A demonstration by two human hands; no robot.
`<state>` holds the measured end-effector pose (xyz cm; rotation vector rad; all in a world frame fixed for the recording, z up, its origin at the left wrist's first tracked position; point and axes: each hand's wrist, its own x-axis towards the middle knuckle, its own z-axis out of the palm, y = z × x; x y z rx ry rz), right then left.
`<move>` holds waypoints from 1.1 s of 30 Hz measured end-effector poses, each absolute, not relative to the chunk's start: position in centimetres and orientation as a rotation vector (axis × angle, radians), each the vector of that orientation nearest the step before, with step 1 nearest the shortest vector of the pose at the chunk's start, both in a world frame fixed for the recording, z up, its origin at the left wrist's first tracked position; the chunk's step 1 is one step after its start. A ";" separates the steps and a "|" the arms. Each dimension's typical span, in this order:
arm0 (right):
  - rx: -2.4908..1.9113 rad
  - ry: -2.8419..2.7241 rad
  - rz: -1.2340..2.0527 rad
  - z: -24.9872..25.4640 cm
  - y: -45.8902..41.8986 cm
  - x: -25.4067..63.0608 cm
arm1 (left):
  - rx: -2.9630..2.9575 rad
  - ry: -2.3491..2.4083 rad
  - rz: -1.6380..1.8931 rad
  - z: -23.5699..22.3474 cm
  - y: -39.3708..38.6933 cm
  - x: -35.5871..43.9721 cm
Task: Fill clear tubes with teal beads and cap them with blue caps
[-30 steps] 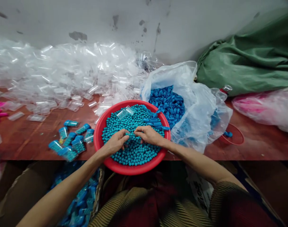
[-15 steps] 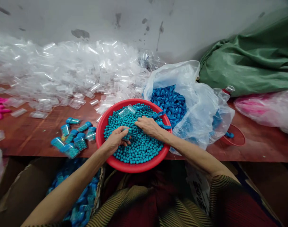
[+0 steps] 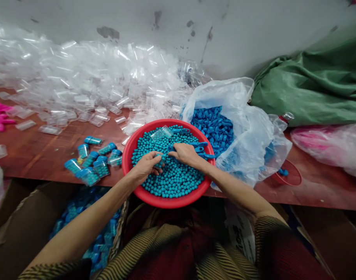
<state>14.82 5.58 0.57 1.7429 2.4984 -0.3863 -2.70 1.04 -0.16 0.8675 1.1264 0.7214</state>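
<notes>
Beads (image 3: 174,188) show through the tub (image 3: 159,160) held in the left hand (image 3: 146,166) over the basin (image 3: 166,201) at the front edge of the desk (image 3: 46,155), while the right hand (image 3: 185,154) now seems to pinch a blue cap (image 3: 171,148) not seen there a moment ago, suggesting the tub is filled.

1. You have a bright red, round plastic basin (image 3: 168,203) of small, round turquoise beads (image 3: 173,182).
2. Your flat counter (image 3: 26,155) is reddish-brown.
3. Your right cloth sleeve (image 3: 263,227) shows olive-yellow and dark stripes.
4. Your crumpled fabric sack (image 3: 312,85) is green.
</notes>
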 end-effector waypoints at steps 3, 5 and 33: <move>1.640 2.584 -0.303 -0.4 5.2 13.8 | 0.893 1.082 0.722 -0.2 1.0 -2.8; 1.637 2.660 -0.317 -0.5 4.9 14.1 | 0.921 1.056 0.716 -0.2 1.0 -2.7; 1.976 2.695 -1.847 0.5 0.3 14.8 | 1.164 0.996 0.795 0.4 -0.1 -2.1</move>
